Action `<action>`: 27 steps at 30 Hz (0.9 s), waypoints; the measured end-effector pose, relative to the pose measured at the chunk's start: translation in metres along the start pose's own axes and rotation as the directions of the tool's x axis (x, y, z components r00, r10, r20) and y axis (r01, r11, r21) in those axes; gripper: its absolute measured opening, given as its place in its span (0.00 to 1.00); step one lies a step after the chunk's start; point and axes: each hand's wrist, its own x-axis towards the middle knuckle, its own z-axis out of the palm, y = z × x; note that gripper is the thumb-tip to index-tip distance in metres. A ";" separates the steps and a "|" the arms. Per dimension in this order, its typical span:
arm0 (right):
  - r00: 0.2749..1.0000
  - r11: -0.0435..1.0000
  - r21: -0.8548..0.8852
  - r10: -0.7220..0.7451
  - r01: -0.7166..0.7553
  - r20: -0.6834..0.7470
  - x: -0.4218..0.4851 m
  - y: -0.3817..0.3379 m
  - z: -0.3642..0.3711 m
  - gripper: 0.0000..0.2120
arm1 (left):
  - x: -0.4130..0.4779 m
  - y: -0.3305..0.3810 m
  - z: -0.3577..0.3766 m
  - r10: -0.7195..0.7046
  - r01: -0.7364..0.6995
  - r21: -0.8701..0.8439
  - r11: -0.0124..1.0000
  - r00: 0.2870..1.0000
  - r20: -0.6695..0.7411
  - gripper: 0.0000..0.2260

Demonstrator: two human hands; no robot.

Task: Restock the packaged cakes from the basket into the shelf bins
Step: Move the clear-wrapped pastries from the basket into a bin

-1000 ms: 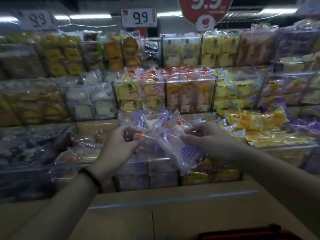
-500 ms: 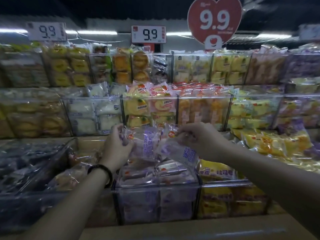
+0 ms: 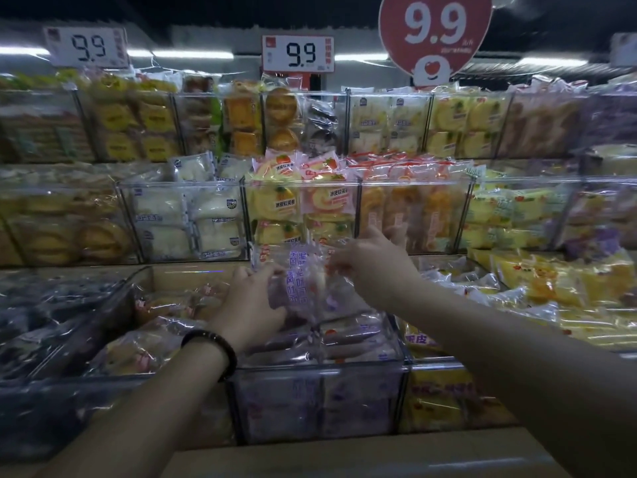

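Nearest: flat tan shelf ledge point(image 3: 344, 457), smooth, matte. Just behind it, a clear hard-plastic box bin point(image 3: 320, 369), square-edged and glossy, filled with soft purple-printed wrapped cakes lying flat. Black beaded bracelet point(image 3: 212, 350) on the left wrist. Left hand point(image 3: 251, 305) is over the bin's left side, fingers curled round the left edge of the clear crinkly-film, purple-printed cake packs point(image 3: 296, 288). Right hand point(image 3: 372, 267) is higher and to the right, thumb and fingers pinching the film at its upper right. Hands are close together, not touching each other, both clamped on film. Number of packs in the bundle: cannot tell. Cake packs are held just above the bin, roughly upright, long axis up-down, printed face toward the camera, purple lettering running top to bottom. Right of the bin: loose heap of shiny yellow wrapped cakes point(image 3: 551, 291). Left: dark glossy wrappers point(image 3: 51, 322), contents unclear. Farther, on the middle tier, clear bins hold white pillow-shaped cakes point(image 3: 186, 219) and yellow swirl rolls point(image 3: 296, 205). Farthest: white rectangular price card point(image 3: 298, 53) and red heart-shaped sign point(image 3: 436, 29), both reading 9.9.
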 end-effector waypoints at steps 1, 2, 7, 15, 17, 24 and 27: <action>0.999 0.998 -0.063 -0.014 0.016 0.032 -0.004 0.000 0.005 0.16 | -0.001 0.002 0.001 -0.001 0.001 0.020 1.000 1.000 -0.018 0.30; 0.998 0.997 -0.075 -0.019 0.023 0.054 -0.007 -0.001 0.009 0.17 | -0.002 0.004 0.003 -0.001 0.003 0.046 0.999 0.999 -0.035 0.31; 0.997 1.000 -0.004 0.013 -0.013 0.072 -0.006 -0.010 0.011 0.18 | -0.018 0.018 0.009 0.070 -0.029 0.191 0.981 0.975 -0.211 0.33; 0.994 0.980 0.174 0.106 -0.101 -0.019 -0.024 -0.003 0.000 0.25 | -0.037 0.054 0.021 0.219 -0.212 0.065 0.975 0.967 -0.128 0.20; 0.986 0.935 0.323 0.164 -0.149 -0.018 -0.040 0.001 -0.012 0.21 | -0.033 0.056 0.022 0.215 -0.194 0.139 0.971 0.964 -0.154 0.20; 0.982 0.807 0.590 0.126 -0.020 -0.138 -0.151 0.017 -0.051 0.11 | -0.051 0.072 0.020 0.194 -0.148 0.221 0.964 0.960 -0.203 0.20; 0.995 0.701 0.706 0.064 -0.103 0.081 -0.209 0.027 -0.042 0.09 | -0.090 0.099 0.024 0.324 -0.262 0.265 0.928 0.919 -0.224 0.16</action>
